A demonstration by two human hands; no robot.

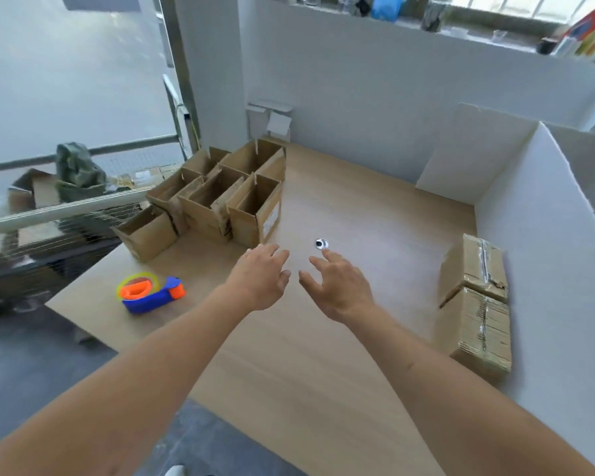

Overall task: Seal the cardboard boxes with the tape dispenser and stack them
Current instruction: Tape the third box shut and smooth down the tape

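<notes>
Several open cardboard boxes [220, 197] stand in a cluster at the table's far left, flaps up. The nearest one [255, 214] is just beyond my left hand [261, 276]. Both hands hover over the wooden table [323, 355], fingers spread and holding nothing; my right hand [337, 286] is beside the left, a small gap between them. A blue and orange tape dispenser [152, 292] with a yellowish roll lies on the table to the left of my left arm. Two taped boxes [478, 304] sit stacked at the right, against the white partition.
A white foam-board partition [529, 207] walls the table's right and back sides. A round metal cable grommet [321, 243] is set in the tabletop just ahead of my right hand. Beyond the left edge are a railing and more cardboard on the floor.
</notes>
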